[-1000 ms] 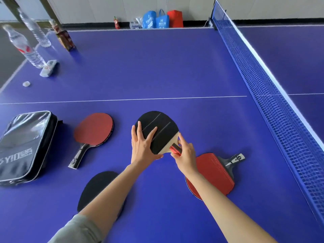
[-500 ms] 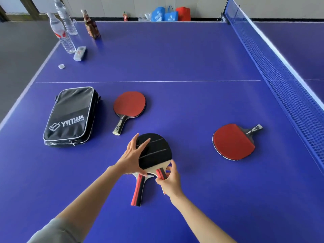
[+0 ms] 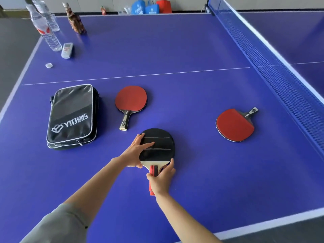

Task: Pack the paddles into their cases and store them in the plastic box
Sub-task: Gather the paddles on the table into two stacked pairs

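A black-faced paddle [image 3: 161,142] lies on the blue table [image 3: 192,181] in front of me, stacked on another paddle whose red handle [image 3: 152,191] pokes out below my wrist. My left hand [image 3: 135,152] rests on the blade's left side with its fingers spread flat. My right hand [image 3: 161,178] grips the handles at the blade's base. A red paddle [image 3: 131,99] lies beyond, its handle pointing towards me. Another red paddle [image 3: 234,125] lies to the right. A black zipped case [image 3: 71,116] lies flat at the left.
The net [image 3: 280,76] runs along the right side. Two water bottles [image 3: 45,28], a brown bottle [image 3: 75,20], a small white pack [image 3: 67,50] and a cap [image 3: 49,65] stand at the far left corner. Bags [image 3: 150,7] sit on the floor beyond the table.
I have carried the black paddle back towards me and set it over the other paddle. My right hand has slid down onto both handles, and the stack now lies straighter.
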